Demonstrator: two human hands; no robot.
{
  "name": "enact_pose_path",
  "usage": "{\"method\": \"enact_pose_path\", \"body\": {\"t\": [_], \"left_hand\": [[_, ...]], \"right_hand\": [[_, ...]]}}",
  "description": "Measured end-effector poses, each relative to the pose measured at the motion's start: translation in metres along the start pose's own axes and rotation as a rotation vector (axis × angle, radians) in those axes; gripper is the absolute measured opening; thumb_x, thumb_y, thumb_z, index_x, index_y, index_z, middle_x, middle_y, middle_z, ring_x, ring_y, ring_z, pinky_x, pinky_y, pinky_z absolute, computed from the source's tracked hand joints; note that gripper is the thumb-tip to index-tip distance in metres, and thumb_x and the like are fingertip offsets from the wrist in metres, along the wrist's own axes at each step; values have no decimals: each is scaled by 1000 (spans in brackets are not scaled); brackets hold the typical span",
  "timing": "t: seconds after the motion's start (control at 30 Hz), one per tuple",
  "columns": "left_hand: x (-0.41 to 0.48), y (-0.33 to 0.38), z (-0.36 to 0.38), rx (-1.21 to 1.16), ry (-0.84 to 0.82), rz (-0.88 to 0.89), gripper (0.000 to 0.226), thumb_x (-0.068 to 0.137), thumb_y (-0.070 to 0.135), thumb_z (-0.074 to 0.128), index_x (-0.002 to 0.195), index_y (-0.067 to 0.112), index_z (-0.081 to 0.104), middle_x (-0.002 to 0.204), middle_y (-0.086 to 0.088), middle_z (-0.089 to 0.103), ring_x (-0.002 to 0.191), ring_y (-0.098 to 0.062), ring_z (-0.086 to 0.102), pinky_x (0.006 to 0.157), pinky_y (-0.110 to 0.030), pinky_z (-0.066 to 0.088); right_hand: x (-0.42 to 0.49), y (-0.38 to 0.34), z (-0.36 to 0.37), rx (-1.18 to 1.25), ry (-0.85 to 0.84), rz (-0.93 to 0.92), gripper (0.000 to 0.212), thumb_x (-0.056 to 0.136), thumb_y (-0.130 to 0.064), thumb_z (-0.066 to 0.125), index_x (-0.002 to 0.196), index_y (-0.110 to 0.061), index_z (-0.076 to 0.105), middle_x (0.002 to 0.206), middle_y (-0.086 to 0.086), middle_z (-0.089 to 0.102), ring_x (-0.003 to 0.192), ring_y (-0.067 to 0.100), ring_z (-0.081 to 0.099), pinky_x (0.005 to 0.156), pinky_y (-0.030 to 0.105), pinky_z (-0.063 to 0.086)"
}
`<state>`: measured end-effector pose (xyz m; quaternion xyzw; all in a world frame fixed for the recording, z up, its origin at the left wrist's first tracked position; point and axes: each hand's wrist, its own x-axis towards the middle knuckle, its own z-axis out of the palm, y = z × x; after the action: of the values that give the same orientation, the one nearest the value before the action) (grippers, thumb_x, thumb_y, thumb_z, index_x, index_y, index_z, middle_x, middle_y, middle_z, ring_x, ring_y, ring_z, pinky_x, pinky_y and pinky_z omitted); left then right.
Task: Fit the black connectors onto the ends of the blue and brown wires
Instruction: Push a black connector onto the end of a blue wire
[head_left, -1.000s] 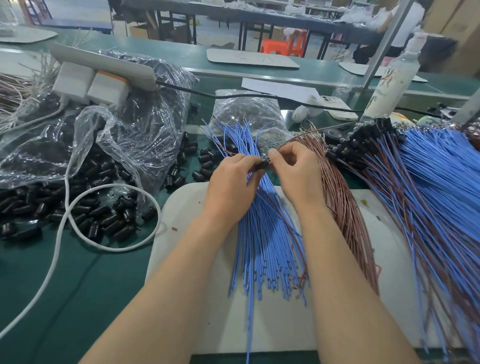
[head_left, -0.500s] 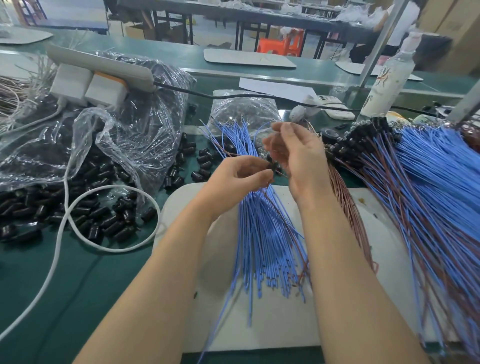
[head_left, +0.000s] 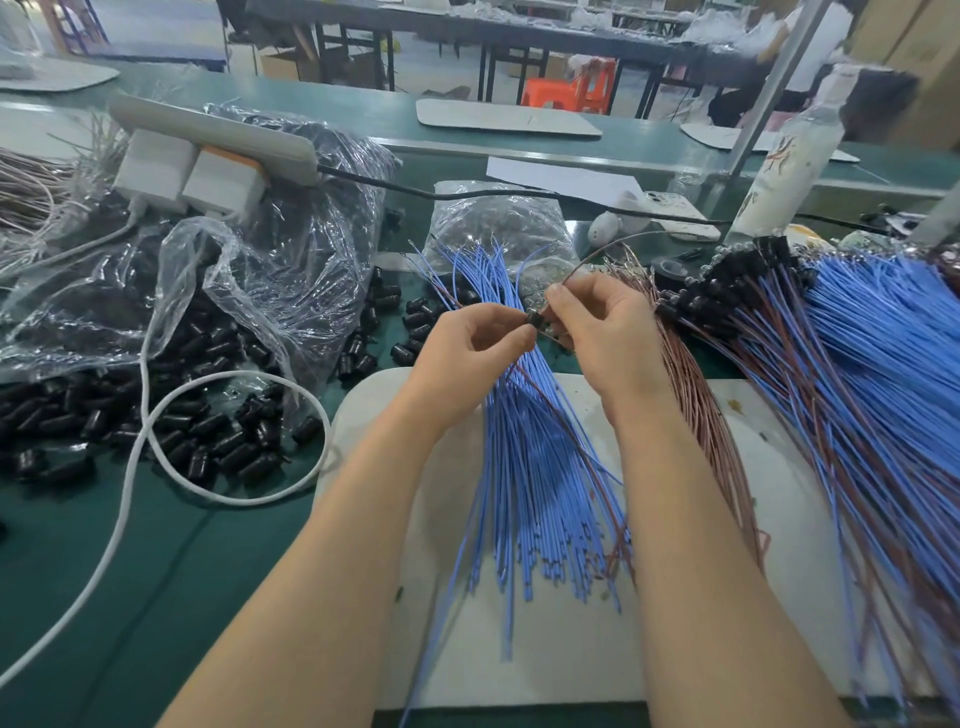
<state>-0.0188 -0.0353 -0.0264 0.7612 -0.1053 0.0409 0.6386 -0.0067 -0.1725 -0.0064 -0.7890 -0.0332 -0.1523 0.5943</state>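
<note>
My left hand pinches a small black connector above the middle of the table. Right beside it, my right hand pinches a thin brown wire that arcs up and to the right from its fingertips; the wire's end meets the connector. Under both hands a bundle of loose blue wires fans across a white mat. Loose brown wires lie right of it. Finished blue and brown wires with black connectors are heaped at the right. Loose black connectors lie at the left.
A clear plastic bag of connectors sits at the left under a white power strip. A white cable loops over the green table. A smaller bag, a white bottle and a black cord stand at the back.
My right hand, raised half a second ago, has come back down to meet my left hand, bringing a brown wire to the connector. The camera has shifted slightly.
</note>
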Motion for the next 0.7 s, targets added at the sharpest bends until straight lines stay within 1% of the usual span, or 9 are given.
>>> {"method": "enact_pose_path", "body": {"t": [0.1, 0.2, 0.27, 0.3, 0.37, 0.43, 0.53, 0.6, 0.7], "left_hand": [[-1, 2, 3, 42, 39, 18, 9, 90, 14, 63, 92, 21, 68, 86, -3, 72, 80, -9, 63, 84, -32, 51], [-1, 3, 4, 81, 34, 22, 8, 91, 15, 62, 94, 21, 67, 87, -2, 71, 82, -11, 62, 90, -42, 50], [0, 3, 6, 124, 10, 34, 11, 91, 18, 62, 100, 16, 68, 86, 3, 69, 83, -10, 62, 91, -41, 50], [0, 4, 7, 126, 7, 47, 14, 91, 18, 62, 103, 14, 68, 87, 3, 69, 83, -11, 62, 90, -40, 50], [-1, 6, 6, 82, 22, 79, 13, 91, 17, 62, 102, 13, 68, 87, 1, 70, 84, -14, 64, 87, -36, 51], [-2, 8, 4, -1, 43, 103, 8, 91, 15, 62, 93, 18, 68, 81, 5, 71, 80, -8, 64, 77, -24, 52], [-2, 10, 2, -140, 71, 74, 10, 92, 13, 60, 90, 19, 68, 73, 12, 72, 73, 3, 64, 68, -11, 47], [0, 10, 0, -289, 156, 3, 10, 92, 14, 59, 89, 16, 69, 74, 8, 71, 72, -4, 64, 71, -18, 47], [8, 10, -6, -578, 265, -152, 15, 93, 16, 57, 84, 11, 67, 78, -1, 65, 76, -19, 55, 76, -32, 44]], "right_hand": [[-2, 1, 2, -71, -78, 31, 13, 88, -18, 64, 75, -19, 63, 71, -1, 63, 69, 13, 57, 74, 35, 50], [-2, -3, 0, 250, -14, 146, 6, 88, -17, 65, 83, -21, 63, 71, -5, 64, 62, 6, 58, 60, 21, 49], [-2, -6, -1, 465, 58, 194, 9, 90, -16, 63, 82, -18, 61, 64, -7, 62, 55, 3, 55, 54, 16, 47], [-2, -6, -2, 482, 84, 188, 12, 91, -16, 63, 79, -18, 59, 61, -8, 61, 54, 3, 54, 54, 16, 47], [-3, -6, -1, 369, 62, 141, 17, 91, -17, 63, 74, -17, 58, 61, -6, 60, 57, 5, 54, 58, 20, 49], [-6, -7, 4, 264, 4, 86, 17, 90, -18, 64, 74, -17, 59, 66, -2, 60, 60, 6, 56, 61, 22, 50], [-10, -15, 9, 261, -73, 96, 12, 91, -30, 62, 87, -19, 61, 76, -2, 67, 68, 9, 66, 64, 23, 55], [-13, -17, 12, 222, -175, 137, 25, 91, -37, 60, 104, -16, 59, 86, 3, 71, 76, 13, 70, 69, 27, 58], [-21, -27, 18, 171, -287, 95, 26, 92, -13, 60, 114, -6, 49, 73, 8, 66, 59, 9, 64, 58, 20, 54]]}}
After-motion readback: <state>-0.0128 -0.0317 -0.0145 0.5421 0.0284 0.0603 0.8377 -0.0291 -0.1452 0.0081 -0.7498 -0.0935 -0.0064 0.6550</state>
